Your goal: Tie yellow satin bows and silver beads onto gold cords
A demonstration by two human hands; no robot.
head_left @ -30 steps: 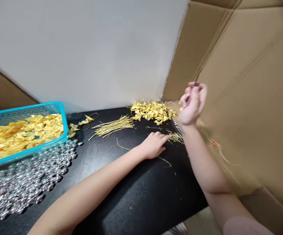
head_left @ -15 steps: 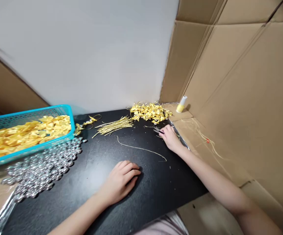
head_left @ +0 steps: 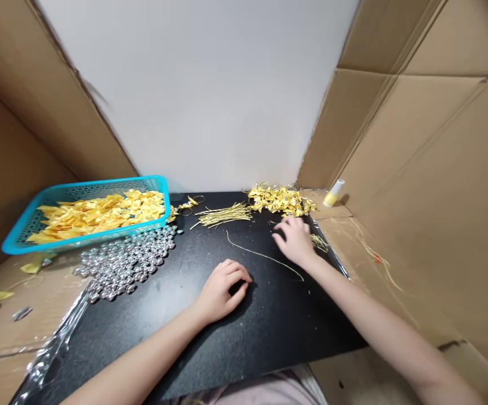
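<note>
My left hand (head_left: 225, 291) rests on the black tabletop (head_left: 163, 343), fingers loosely curved, thumb apart, nothing held. Farther right, my right hand (head_left: 295, 242) is over the board near its right edge, thumb and fingers spread with nothing visible between them. Between the hands a thin pale gold cord (head_left: 264, 256) lies in a loose curve. Just beyond my right fingers is a pile of yellow bows (head_left: 277, 198) with shiny pieces. Left of that pile lies a bundle of cut gold cords (head_left: 222, 215). Short cord scraps (head_left: 319, 243) sit beside my right wrist. No scissors show now.
A turquoise basket (head_left: 100, 237) of yellow ribbon bows (head_left: 100, 212) stands at the left, silver beads (head_left: 129, 261) heaped before it. Several loose bows and beads lie on cardboard at far left. A spool of yellow thread (head_left: 334, 194) stands back right. Cardboard walls (head_left: 429, 169) flank both sides.
My right hand has let go of the small scissors and its fingers have spread. The left hand stays on the tabletop. The view has shifted left, showing more of the basket.
</note>
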